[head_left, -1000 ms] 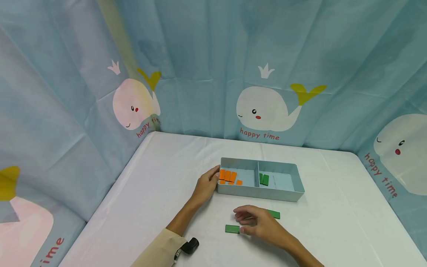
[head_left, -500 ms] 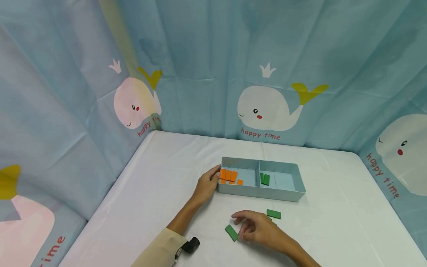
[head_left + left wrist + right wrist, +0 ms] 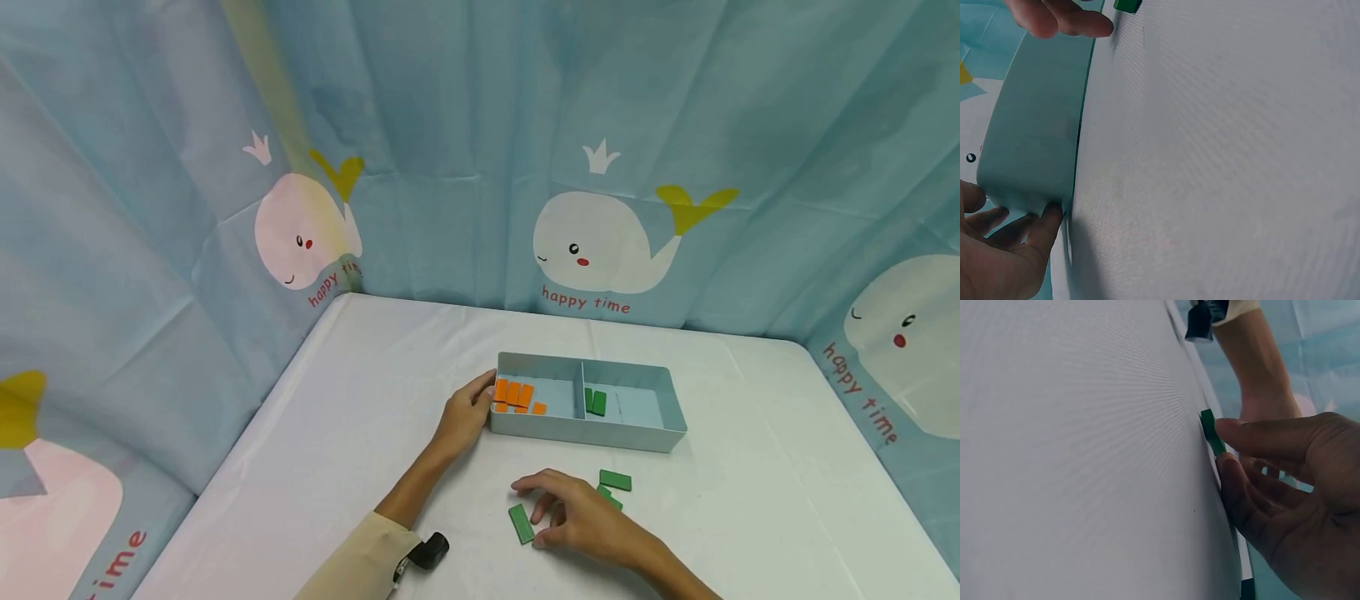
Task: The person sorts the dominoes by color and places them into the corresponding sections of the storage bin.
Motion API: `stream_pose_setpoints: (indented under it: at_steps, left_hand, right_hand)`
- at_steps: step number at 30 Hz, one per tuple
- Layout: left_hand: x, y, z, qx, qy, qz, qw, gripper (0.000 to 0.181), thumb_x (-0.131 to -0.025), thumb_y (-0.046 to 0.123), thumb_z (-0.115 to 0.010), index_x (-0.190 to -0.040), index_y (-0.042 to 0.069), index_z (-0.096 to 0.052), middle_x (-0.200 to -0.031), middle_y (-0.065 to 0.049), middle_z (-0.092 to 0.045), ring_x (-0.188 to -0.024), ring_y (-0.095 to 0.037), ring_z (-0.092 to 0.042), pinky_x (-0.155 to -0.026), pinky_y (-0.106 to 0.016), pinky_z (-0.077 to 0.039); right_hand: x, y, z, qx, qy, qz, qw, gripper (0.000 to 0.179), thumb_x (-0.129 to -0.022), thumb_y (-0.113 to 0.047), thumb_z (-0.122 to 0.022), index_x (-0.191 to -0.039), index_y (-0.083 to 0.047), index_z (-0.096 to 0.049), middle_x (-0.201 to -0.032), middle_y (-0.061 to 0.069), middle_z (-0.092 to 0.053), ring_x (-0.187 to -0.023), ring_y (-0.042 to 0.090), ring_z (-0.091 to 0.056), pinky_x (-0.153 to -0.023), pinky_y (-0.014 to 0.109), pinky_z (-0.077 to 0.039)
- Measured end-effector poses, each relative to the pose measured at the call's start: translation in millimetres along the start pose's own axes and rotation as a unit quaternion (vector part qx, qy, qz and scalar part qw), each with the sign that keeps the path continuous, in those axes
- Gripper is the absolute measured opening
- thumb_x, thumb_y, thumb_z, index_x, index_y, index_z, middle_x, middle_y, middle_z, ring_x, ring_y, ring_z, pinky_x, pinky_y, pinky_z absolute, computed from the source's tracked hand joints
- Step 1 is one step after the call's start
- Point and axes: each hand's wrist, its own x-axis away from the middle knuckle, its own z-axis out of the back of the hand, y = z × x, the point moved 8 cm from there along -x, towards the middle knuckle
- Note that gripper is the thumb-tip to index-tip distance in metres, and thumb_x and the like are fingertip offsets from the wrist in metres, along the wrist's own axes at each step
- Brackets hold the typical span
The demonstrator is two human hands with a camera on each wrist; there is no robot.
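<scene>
My left hand (image 3: 462,421) grips the left end of a blue-grey two-compartment box (image 3: 588,430); the left wrist view shows fingertips against its end wall. Orange blocks (image 3: 513,393) lie in the left compartment, green blocks (image 3: 597,403) in the right one. My right hand (image 3: 585,517) is low over the white table, in front of the box. Its thumb and a bent finger touch the right side of a flat green block (image 3: 521,524). In the right wrist view, this block (image 3: 1212,433) shows narrow beside the thumb and a fingertip.
Beyond the right hand lie a green block (image 3: 615,480) and another one (image 3: 609,497), partly covered by the hand. A blue curtain (image 3: 450,167) with whale prints stands behind the white table (image 3: 750,483). A black device (image 3: 431,552) sits at the left sleeve.
The near green block has turned from lying crosswise to pointing toward the box. My right hand has shifted slightly left and nearer, uncovering more of the blocks behind it. The left hand stays put.
</scene>
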Motion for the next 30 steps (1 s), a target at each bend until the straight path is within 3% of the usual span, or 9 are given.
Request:
stream_pose_setpoints:
  at_steps: [13,30]
  left_hand:
    - [-1.2,0.5,-0.4,0.002,0.000,-0.003,1.0000,0.049,-0.115,0.026,-0.046,-0.160,0.005,-0.047,-0.161,-0.011,-0.051,-0.154,-0.032,-0.042,-0.129,-0.053,-0.032]
    - [-1.4,-1.6,-0.4,0.006,-0.002,-0.005,1.0000,0.048,-0.115,0.026,-0.046,-0.160,0.007,-0.048,-0.161,-0.011,-0.052,-0.153,-0.032,-0.044,-0.128,-0.053,-0.034]
  right_hand:
    - [-5.9,-3.1,-7.0,0.036,-0.021,0.017,0.9990,0.064,-0.082,0.001,-0.088,-0.140,-0.014,-0.066,-0.125,0.000,-0.071,-0.091,0.007,-0.065,-0.072,0.021,-0.059]
    - [-1.6,-3.0,-3.3,0.034,0.001,0.003,0.9994,0.060,-0.083,-0.003,-0.089,-0.138,-0.016,-0.067,-0.123,-0.002,-0.072,-0.095,0.008,-0.067,-0.074,0.023,-0.060]
